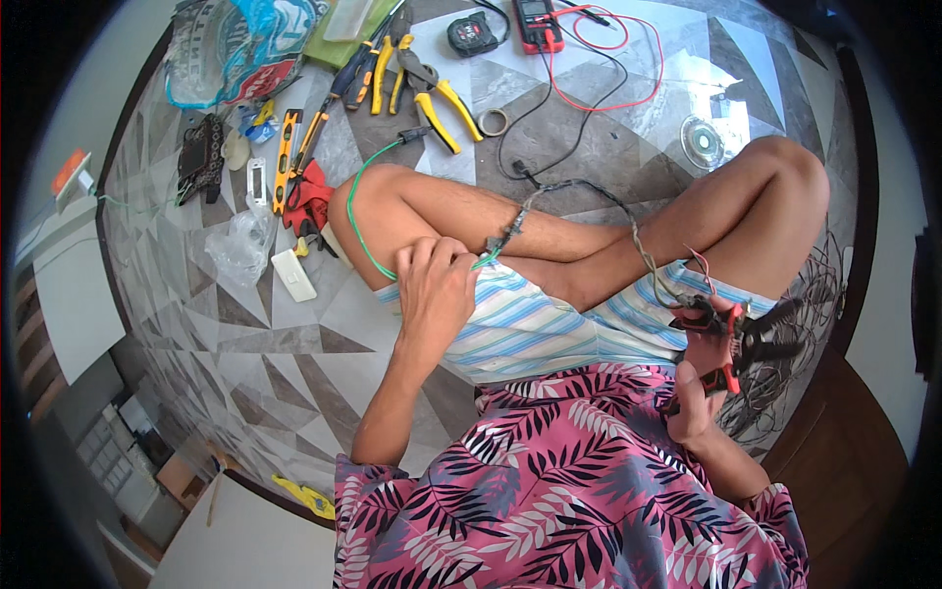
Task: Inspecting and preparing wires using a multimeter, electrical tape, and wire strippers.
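Note:
My left hand [437, 285] rests on my left thigh, fingers curled and closed on a green wire [358, 221]. One stretch of the wire loops forward over my knee to a black plug-like end [415, 134]. On the other side of the hand it meets a dark, taped cable [515, 224], which arches across my lap. My right hand [695, 402] grips a red and black device [714, 344] with dark prongs or fins, beside my right thigh; its exact kind is unclear. The cable runs to this device, and thin red and white wires [701, 263] stick up near it.
Ahead on the tiled floor lie yellow-handled pliers [446, 113], a tape roll [493, 122], a tape measure [473, 34] and a red multimeter [539, 27] with leads. Screwdrivers, a yellow level [286, 162] and plastic bags [240, 245] lie left. Tangled wires [785, 383] lie right.

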The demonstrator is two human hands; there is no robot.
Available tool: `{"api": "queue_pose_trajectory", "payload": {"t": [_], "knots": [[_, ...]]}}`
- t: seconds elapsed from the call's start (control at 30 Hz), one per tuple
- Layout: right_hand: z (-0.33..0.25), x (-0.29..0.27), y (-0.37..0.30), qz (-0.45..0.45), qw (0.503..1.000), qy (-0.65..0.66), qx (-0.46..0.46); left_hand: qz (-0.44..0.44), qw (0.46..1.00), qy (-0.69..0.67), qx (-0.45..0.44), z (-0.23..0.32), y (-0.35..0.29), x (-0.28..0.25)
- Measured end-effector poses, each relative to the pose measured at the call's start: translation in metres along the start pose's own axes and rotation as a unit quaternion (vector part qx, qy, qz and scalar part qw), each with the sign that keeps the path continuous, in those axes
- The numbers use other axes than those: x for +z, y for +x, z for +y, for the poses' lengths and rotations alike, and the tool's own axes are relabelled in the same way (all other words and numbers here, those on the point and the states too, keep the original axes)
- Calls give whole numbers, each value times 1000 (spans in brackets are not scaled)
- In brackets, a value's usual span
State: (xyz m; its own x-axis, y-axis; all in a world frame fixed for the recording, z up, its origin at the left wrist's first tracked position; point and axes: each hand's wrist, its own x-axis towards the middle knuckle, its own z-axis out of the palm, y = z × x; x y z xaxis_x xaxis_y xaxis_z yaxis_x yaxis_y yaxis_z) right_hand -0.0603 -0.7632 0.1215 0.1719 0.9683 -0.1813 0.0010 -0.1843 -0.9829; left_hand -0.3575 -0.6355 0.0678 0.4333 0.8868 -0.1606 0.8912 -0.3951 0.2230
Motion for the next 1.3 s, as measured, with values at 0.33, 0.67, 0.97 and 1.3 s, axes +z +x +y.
{"api": "queue_pose_trajectory", "payload": {"t": [0.33, 0.67, 0.97, 1.3], "knots": [[-46, -15, 39, 149, 986, -3, -80, 124, 982, -144, 17, 4, 1, -6], [-34, 20, 54, -251, 941, 94, 207, 122, 955, -270, -20, 10, 6, -16], [8, 73, 81, -386, 873, 95, 283, 163, 950, -265, 16, 5, 4, -29], [17, 96, 90, -390, 890, 41, 235, 132, 961, -241, 41, 0, -4, -33]]}}
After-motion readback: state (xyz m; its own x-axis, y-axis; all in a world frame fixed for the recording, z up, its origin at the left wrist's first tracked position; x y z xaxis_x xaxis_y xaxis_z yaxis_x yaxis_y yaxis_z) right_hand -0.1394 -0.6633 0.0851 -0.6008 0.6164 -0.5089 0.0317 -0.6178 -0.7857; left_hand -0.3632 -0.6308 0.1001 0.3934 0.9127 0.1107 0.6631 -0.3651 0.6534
